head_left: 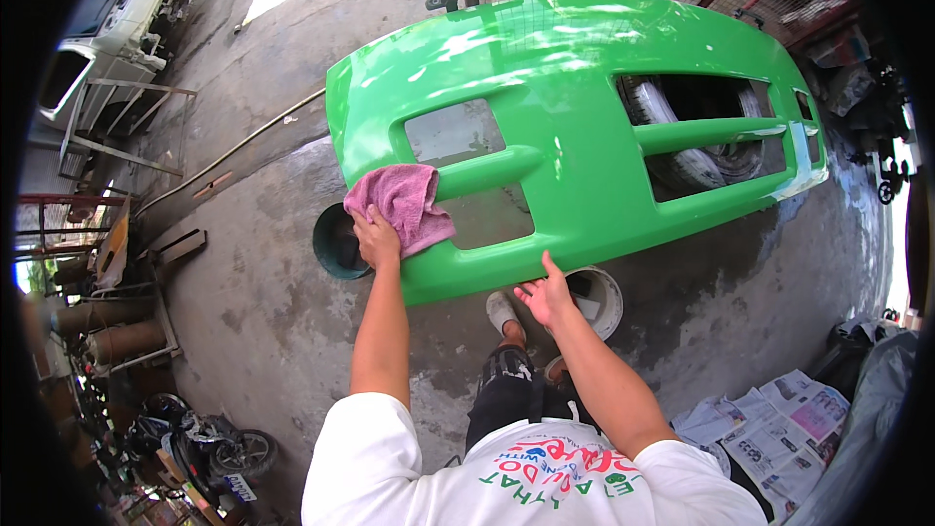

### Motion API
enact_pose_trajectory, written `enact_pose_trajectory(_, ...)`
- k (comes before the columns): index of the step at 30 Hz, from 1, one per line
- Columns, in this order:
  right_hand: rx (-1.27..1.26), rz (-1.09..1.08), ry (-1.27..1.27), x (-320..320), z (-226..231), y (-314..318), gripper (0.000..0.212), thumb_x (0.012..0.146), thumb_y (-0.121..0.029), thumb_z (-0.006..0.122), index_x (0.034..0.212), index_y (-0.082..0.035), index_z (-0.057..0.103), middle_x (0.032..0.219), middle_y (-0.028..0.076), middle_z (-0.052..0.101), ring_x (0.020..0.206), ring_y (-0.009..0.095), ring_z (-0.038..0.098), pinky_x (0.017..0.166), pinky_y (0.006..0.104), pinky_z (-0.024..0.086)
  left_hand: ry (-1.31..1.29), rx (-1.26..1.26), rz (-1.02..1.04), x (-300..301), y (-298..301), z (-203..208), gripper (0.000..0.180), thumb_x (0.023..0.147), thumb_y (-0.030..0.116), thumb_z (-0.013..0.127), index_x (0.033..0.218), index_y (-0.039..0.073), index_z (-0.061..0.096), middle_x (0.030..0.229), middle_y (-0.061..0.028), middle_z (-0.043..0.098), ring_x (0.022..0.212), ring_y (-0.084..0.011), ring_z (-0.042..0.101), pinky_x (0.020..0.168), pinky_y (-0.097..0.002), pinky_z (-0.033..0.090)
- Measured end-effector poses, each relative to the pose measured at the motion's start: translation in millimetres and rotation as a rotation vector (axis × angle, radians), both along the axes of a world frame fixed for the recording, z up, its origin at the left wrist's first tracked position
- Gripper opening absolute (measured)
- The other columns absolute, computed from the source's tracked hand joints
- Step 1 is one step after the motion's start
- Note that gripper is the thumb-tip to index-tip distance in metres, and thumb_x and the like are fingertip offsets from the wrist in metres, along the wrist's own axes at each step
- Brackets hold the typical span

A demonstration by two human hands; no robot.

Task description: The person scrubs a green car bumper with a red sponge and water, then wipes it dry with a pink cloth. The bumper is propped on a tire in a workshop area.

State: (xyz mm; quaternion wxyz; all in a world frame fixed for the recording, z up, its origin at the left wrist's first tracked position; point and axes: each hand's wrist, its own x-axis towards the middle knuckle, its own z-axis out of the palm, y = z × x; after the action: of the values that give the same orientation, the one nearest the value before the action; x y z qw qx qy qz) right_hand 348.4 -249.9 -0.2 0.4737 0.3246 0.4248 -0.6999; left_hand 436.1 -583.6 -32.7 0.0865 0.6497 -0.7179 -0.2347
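A glossy green car bumper (pixel 575 166) with several cut-out openings spans the space in front of me, raised above the floor. At its left end my left hand (pixel 378 237) presses a crumpled pink cloth (pixel 404 197) against the painted surface beside two of the openings. The cloth drapes over part of the bar between those openings. My right hand (pixel 547 298) is at the bumper's near edge, palm up with the fingers apart. One fingertip reaches the edge; whether it touches cannot be made out.
A dark green bucket (pixel 336 255) stands by the bumper's left end, partly hidden. Below my right hand sits a white bucket (pixel 610 304). Newspapers (pixel 789 438) lie at lower right, a motorcycle (pixel 234 453) at lower left. A long pole (pixel 239 148) crosses the concrete floor.
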Motion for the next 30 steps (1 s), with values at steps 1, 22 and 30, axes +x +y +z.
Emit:
enact_pose_trajectory(1, -0.026, 0.016, -0.001, 4.0, 2.9, -5.2, 0.065, 0.098, -0.062, 0.060, 0.139, -0.013, 0.051, 0.132, 0.008, 0.057, 0.119, 0.025, 0.053, 0.089, 0.0413, 0.044, 0.036, -0.104, -0.004, 24.5, 11.4, -4.2, 0.070, 0.106, 0.059, 0.033, 0.156, 0.009, 0.040, 0.143, -0.0268, 0.055, 0.114, -0.0534, 0.061, 0.095, -0.0584, 0.050)
enact_pose_trajectory(22, 0.114, 0.363, 0.138, 0.2, 30.4, 135.3, 0.037, 0.106, -0.039, 0.058, 0.131, -0.011, 0.056, 0.125, 0.013, 0.066, 0.110, 0.027, 0.067, 0.084, 0.0388, 0.055, 0.312, -0.106, -0.211, 64.8, -25.5, 86.1, 0.059, 0.097, 0.031, 0.063, 0.152, 0.014, 0.050, 0.137, -0.0271, 0.063, 0.127, -0.0452, 0.060, 0.106, -0.0494, 0.046)
enact_pose_trajectory(30, 0.113, 0.734, 0.428, 21.4, 61.1, 39.6, 0.041, 0.106, -0.032, 0.060, 0.139, -0.008, 0.055, 0.125, 0.009, 0.068, 0.109, 0.020, 0.068, 0.086, 0.0342, 0.054, -0.102, -0.217, -0.581, 18.1, 30.2, 18.4, 0.054, 0.106, 0.044, 0.047, 0.158, 0.031, 0.044, 0.169, -0.0083, 0.031, 0.155, -0.0424, 0.026, 0.116, -0.0790, 0.012)
